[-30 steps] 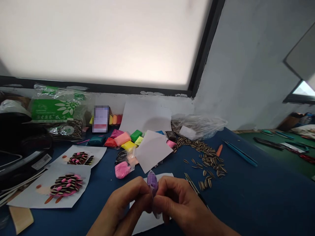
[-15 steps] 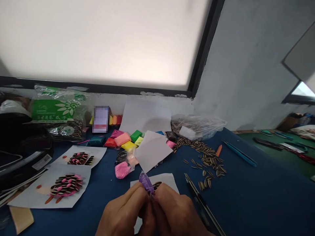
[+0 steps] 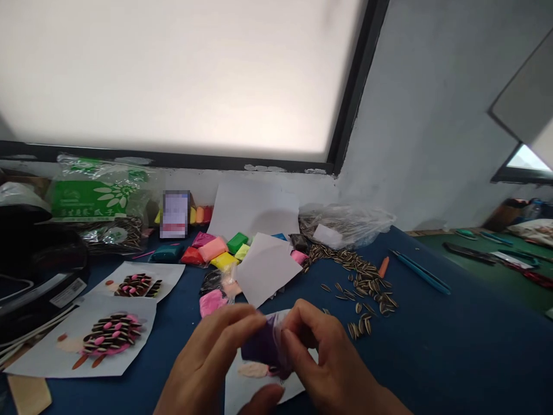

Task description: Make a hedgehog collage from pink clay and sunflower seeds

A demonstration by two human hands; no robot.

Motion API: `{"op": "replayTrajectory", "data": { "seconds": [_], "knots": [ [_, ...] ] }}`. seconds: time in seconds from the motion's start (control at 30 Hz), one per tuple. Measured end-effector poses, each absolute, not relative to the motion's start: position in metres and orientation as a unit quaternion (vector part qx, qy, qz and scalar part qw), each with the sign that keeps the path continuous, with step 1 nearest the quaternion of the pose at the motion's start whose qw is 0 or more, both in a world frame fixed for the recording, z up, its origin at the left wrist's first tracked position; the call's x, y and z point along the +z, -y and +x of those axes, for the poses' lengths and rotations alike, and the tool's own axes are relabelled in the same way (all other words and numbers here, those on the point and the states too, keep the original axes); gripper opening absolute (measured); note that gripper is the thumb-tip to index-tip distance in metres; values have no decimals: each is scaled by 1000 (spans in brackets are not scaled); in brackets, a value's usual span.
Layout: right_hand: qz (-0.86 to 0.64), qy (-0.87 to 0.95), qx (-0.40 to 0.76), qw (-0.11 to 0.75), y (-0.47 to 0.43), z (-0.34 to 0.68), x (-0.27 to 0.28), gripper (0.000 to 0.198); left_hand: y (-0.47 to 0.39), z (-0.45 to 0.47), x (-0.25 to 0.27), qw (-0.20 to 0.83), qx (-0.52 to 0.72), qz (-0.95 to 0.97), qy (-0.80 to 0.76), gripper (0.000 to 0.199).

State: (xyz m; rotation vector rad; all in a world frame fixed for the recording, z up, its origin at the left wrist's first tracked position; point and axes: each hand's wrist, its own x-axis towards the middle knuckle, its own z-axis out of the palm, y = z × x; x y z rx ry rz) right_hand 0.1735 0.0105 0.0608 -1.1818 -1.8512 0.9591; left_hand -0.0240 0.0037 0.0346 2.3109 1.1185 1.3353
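My right hand (image 3: 326,354) pinches the crumpled clear wrapper of a purple clay packet (image 3: 262,346). The fingers of my left hand (image 3: 209,351) reach over the packet's left side, with the thumb spread well below them. Under my hands lies a white sheet (image 3: 237,395) bearing a flat peach clay shape (image 3: 253,369); the rest of its picture is mostly covered. Just beyond my left fingers sits a pink clay lump (image 3: 212,302) in an opened wrapper.
Two finished seed hedgehog pictures, one nearer (image 3: 113,335), lie left. Colored clay packets (image 3: 213,249) and a loose white paper (image 3: 263,271) are behind my hands. Sunflower seeds (image 3: 367,279) spread rightward, near blue tweezers (image 3: 421,271). A green seed bag (image 3: 93,199) stands back left.
My hands have moved apart around the purple packet. The left fingers have loosened and spread, while the right still pinches the wrapper. The packet now looks larger and turned, and the view has shifted slightly.
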Motion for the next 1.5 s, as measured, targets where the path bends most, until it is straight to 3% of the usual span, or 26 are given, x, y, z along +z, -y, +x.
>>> {"op": "replayTrajectory", "data": {
  "seconds": [0.07, 0.1, 0.33, 0.43, 0.73, 0.93, 1.13, 1.3, 1.5],
  "knots": [
    [-443, 681, 454, 366, -10, 173, 62, 24, -9, -28, 27, 113, 425, 811, -386, 77],
    [-436, 665, 484, 364, -10, 173, 61, 24, -11, -29, 24, 126, 411, 820, -378, 81],
    [-429, 667, 430, 431, -14, 175, 62, 9, -15, -30, 25, 229, 414, 794, -383, 50],
    [-418, 663, 464, 412, -15, 177, 63, 9, -13, -29, 26, 244, 416, 780, -399, 42],
    [-427, 652, 479, 404, -12, 174, 63, 22, -13, -28, 15, 227, 434, 795, -356, 61],
    [-405, 659, 465, 430, -14, 174, 63, 22, -10, -24, 17, 260, 462, 767, -362, 60],
    [-403, 663, 501, 384, -16, 180, 71, 24, -8, -21, 25, 319, 460, 730, -392, 48],
    [-402, 709, 430, 390, -14, 180, 67, 22, -10, -20, 19, 311, 465, 743, -368, 58],
    [-370, 810, 238, 387, -13, 180, 58, 14, -9, -24, 11, 259, 427, 781, -375, 80]
  ]
}}
